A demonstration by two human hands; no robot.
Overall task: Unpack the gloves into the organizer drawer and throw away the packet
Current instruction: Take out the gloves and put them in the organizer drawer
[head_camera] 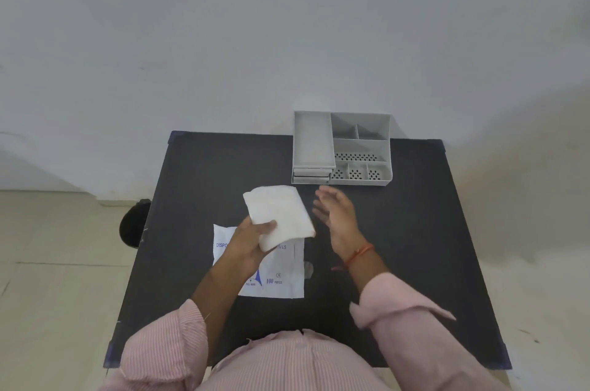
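Gloves, a folded white stack of thin translucent plastic, are already out of their wrapper and pinched at the near edge by the left hand, held above the black tabletop. The right hand hovers just beside the stack at 3 o'clock, fingers spread and gripping nothing. The flat white printed packet lies on the table under the left wrist, looking empty. At 12 o'clock stands the grey plastic compartmented organizer, its long drawer showing nothing inside. So unpacking looks done; stowing the gloves and binning the packet remain. A dark round bin sits on the floor at 9 o'clock.
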